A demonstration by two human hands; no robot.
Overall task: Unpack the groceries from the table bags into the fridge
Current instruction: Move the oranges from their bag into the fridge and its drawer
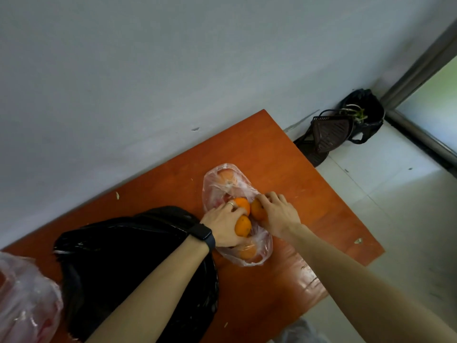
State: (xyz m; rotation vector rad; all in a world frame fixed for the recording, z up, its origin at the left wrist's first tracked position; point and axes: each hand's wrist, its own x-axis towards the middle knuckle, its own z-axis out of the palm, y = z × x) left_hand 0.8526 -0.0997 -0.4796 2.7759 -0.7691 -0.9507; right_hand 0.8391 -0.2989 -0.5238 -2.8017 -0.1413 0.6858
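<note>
A clear plastic bag [223,185] of oranges lies on the orange-brown table [291,169]. My left hand [222,225], with a ring and a black wristband, curls round two oranges [242,226] at the bag's mouth. My right hand [278,214] grips a third orange [257,209] beside them. More fruit shows through the plastic at the bag's far end and under my hands, among it another orange [247,252]. The fridge is out of sight.
A large black plastic bag [118,251] sits on the table under my left forearm. A pinkish clear bag [24,298] is at the near left edge. On the tiled floor by the wall stand a dark basket [329,131] and a black bag [366,107].
</note>
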